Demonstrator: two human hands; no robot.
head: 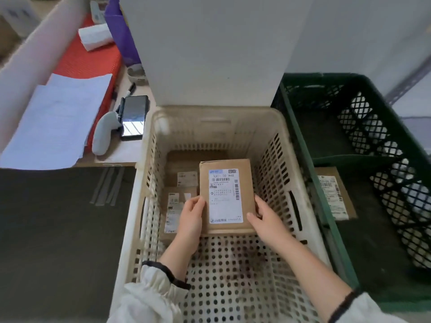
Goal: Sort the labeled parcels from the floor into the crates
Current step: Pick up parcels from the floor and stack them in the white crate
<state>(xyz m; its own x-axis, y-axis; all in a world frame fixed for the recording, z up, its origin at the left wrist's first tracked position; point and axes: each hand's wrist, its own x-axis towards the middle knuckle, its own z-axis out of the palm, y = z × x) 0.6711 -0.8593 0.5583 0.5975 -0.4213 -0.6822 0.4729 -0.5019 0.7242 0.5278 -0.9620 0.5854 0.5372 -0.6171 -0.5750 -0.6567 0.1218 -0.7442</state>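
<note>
— White sleeves (154, 292) sit closest to me. What are the hands doing?
— I see the left hand (190, 214) and right hand (265, 217) gripping the cardboard parcel (224, 194) by its long sides, label up, inside the beige crate (149, 159). Whether it touches the crate floor, I cannot tell.
— Around it?
— A smaller parcel (172, 210) at nine o'clock, a second parcel (186, 178) at ten. The green crate (326, 136) stands at three, a phone (134, 117) farther out at ten.

Entry: we read "530- 05 A68" on the white shipping label (225, 195) of the cardboard parcel (248, 185), with barcodes beneath. Other label print is too small for us to read.
</note>
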